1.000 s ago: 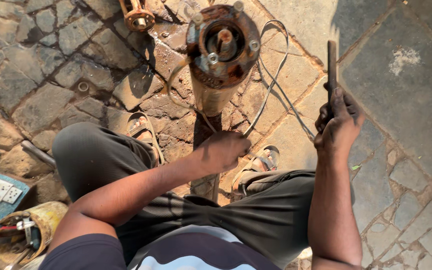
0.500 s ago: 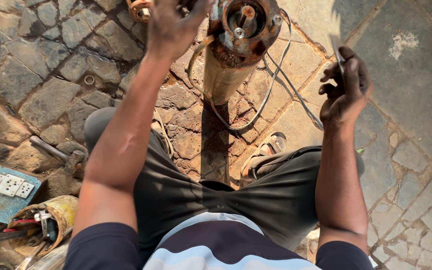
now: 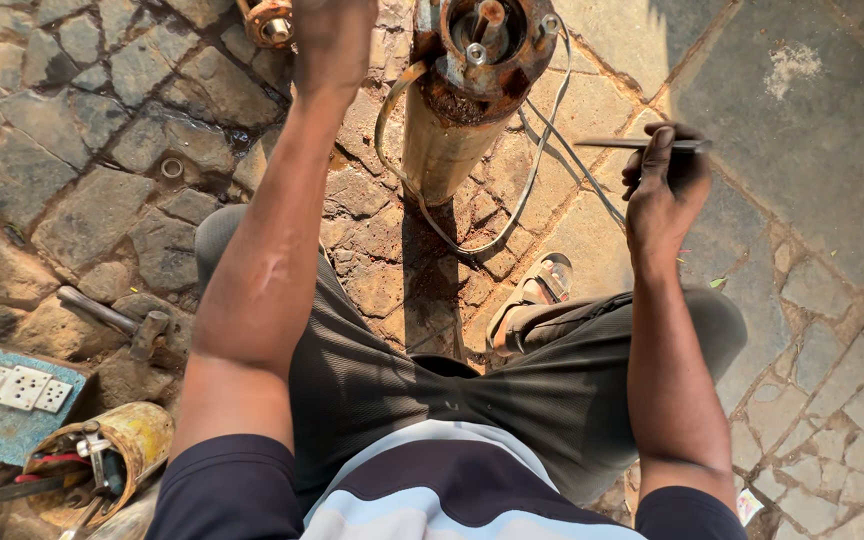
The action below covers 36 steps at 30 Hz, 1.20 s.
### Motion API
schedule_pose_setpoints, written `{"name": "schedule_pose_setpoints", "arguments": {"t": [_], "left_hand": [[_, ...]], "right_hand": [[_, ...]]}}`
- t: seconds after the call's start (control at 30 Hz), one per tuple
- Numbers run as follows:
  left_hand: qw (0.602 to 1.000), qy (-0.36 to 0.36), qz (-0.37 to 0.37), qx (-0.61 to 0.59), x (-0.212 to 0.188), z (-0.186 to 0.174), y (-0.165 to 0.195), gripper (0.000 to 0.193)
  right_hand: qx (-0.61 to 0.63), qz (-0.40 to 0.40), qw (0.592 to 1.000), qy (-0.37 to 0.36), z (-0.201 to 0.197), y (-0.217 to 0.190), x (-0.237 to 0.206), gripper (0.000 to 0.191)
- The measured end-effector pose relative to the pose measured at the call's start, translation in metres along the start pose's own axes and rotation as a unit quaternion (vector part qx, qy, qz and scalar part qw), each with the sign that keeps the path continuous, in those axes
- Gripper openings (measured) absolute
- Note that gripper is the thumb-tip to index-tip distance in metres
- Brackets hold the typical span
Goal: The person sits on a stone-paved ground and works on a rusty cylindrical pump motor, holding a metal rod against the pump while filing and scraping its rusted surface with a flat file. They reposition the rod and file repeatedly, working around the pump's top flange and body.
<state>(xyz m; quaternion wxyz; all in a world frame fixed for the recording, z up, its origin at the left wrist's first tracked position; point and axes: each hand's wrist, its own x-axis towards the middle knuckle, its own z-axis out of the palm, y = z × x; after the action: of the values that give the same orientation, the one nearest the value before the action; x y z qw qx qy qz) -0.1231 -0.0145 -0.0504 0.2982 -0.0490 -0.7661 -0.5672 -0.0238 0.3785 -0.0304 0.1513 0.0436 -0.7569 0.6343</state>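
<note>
A rusty cylindrical pump motor (image 3: 452,130) stands upright on the stone paving between my knees, its open top showing a shaft and bolts. My left hand (image 3: 335,40) reaches far forward to the frame's top edge, beside a small rusty flanged part (image 3: 268,20) and left of the motor top; its fingers are cut off by the edge. My right hand (image 3: 664,185) is raised to the right of the motor. It grips a thin dark metal rod (image 3: 617,144) that lies level and points left toward the motor. A grey cable (image 3: 532,190) loops from the motor along the ground.
A hammer (image 3: 117,322) lies on the stones at left. Near it are a blue board with white sockets (image 3: 7,395) and a yellow tin of tools (image 3: 102,460). A small metal ring (image 3: 172,167) lies on the paving. My sandalled foot (image 3: 542,285) rests beside the motor's base.
My left hand rose from my lap and reached forward past the motor top. The rod in my right hand turned from upright to level.
</note>
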Motion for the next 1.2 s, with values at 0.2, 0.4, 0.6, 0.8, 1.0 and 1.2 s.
{"name": "schedule_pose_setpoints", "arguments": {"t": [0.2,0.4,0.6,0.8,1.0,1.2], "left_hand": [[0.966,0.007,0.253,0.057,-0.025,-0.027,0.055,0.025],[0.976,-0.006,0.213,-0.037,-0.026,-0.035,0.08,0.019],[0.995,-0.035,0.096,0.011,-0.008,-0.025,0.049,0.022],[0.984,-0.093,0.098,-0.113,0.034,0.027,0.02,0.025],[0.978,-0.184,0.019,-0.093,0.033,0.031,0.023,0.031],[0.965,-0.116,-0.067,-0.225,0.016,0.046,0.036,0.031]], "right_hand": [[-0.063,0.004,0.998,-0.026,-0.004,0.012,-0.003,0.027],[-0.074,0.025,0.996,-0.04,0.003,0.004,-0.004,0.027],[-0.025,-0.003,1.0,-0.014,0.03,0.001,0.004,0.02],[-0.105,-0.173,0.979,-0.033,0.089,-0.006,0.027,0.03],[-0.158,-0.235,0.958,-0.051,0.134,-0.046,0.035,0.08],[-0.192,-0.171,0.966,-0.013,0.158,-0.066,0.031,0.071]]}}
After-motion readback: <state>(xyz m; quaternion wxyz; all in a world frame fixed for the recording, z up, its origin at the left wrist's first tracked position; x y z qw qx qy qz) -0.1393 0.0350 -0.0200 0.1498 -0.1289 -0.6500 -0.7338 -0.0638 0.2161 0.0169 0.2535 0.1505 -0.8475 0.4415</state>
